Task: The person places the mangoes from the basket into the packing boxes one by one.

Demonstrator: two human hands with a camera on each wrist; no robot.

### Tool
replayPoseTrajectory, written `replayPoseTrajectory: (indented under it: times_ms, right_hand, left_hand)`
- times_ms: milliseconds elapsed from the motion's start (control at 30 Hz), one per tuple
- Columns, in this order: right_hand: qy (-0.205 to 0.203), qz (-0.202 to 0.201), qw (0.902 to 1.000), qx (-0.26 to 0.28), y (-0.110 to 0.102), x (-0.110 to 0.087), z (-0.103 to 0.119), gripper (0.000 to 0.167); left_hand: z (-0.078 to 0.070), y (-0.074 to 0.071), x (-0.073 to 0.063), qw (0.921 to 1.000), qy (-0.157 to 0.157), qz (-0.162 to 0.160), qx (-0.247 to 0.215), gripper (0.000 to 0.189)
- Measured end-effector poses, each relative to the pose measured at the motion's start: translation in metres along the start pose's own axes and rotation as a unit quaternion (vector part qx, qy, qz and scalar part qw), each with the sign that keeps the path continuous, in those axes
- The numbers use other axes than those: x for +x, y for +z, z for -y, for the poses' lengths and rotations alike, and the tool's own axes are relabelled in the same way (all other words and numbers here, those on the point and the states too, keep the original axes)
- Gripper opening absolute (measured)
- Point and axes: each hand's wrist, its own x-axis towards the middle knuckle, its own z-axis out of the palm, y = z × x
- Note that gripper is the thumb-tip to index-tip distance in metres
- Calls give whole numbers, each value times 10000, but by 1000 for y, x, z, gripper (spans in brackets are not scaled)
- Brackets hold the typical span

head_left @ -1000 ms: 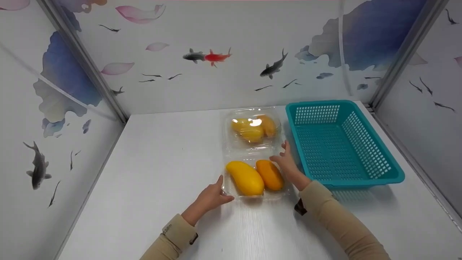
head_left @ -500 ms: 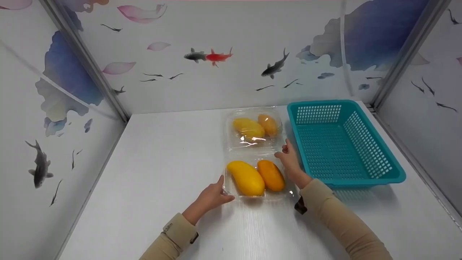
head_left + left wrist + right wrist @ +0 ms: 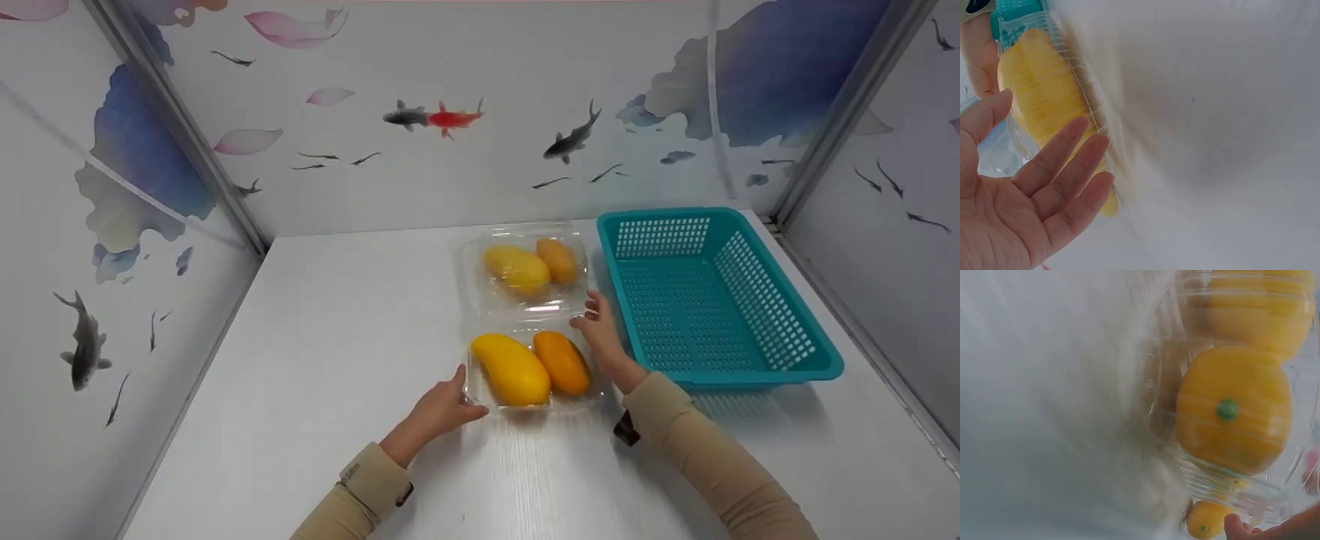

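Observation:
A clear plastic box base (image 3: 600,405) holds a large yellow mango (image 3: 514,371) and a smaller orange mango (image 3: 562,364), side by side. Behind it lies another clear plastic box (image 3: 474,289), with a yellow mango (image 3: 517,270) and an orange one (image 3: 557,261) showing through the plastic. My left hand (image 3: 441,411) is at the near box's left front corner; in the left wrist view its fingers (image 3: 1058,185) are spread and relaxed beside the box wall. My right hand (image 3: 600,334) is at the right side where the two boxes meet, fingers slightly bent.
A teal plastic basket (image 3: 735,379) with a perforated wall stands at the right, close beside my right hand. The white table (image 3: 352,337) extends left of the boxes. Printed panels (image 3: 450,180) enclose the back and both sides.
The clear plastic over the far mangoes has shifted, its bright glare moving toward me. My right index finger has bent from a straighter pose. My left hand has stayed in place.

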Motion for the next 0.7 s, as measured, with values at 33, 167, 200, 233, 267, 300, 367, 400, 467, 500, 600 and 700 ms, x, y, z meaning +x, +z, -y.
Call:
replayPoseTrajectory:
  times_ms: [33, 167, 200, 233, 267, 300, 367, 400, 467, 500, 600, 700]
  right_hand:
    - [-11, -8, 10000, 13, 0, -1, 0, 64]
    - [-201, -131, 9997, 25, 1, -5, 2, 63]
    - [-252, -157, 9996, 17, 2, -7, 3, 63]
    - [-304, -168, 9994, -16, 2, -10, 4, 63]
    - [-354, -185, 9992, -60, 2, -13, 5, 63]
    - [-380, -183, 9991, -92, 2, -16, 6, 64]
    - [-430, -151, 9989, -137, 1, -23, 7, 64]
    - [-467, -122, 9987, -152, 0, -26, 7, 65]
    - [-537, -40, 9984, -193, -2, -33, 8, 66]
    - [-572, 23, 9982, -170, -3, -36, 8, 67]
    - [-623, 225, 9976, -217, -6, -46, 7, 71]
    - [-710, 421, 9961, -322, -11, -56, 3, 73]
  left_hand:
    - [0, 0, 0, 10000, -7, -8, -3, 88]
    - [0, 0, 0, 10000, 11, -33, -5, 88]
    - [0, 0, 0, 10000, 8, -42, -7, 88]
    - [0, 0, 0, 10000, 19, -45, -16, 88]
    - [0, 0, 0, 10000, 31, -50, -13, 88]
    - [0, 0, -1, 10000, 59, -60, 1, 88]
    - [1, 0, -1, 9999, 95, -59, 6, 88]
    - [1, 0, -2, 9999, 109, -46, 7, 88]
    - [3, -2, -3, 9999, 144, 12, -16, 88]
    - [3, -3, -3, 9998, 165, 49, -40, 87]
    - [7, -7, -6, 9994, 229, 187, -171, 87]
    - [11, -10, -8, 9984, 352, 299, -317, 85]
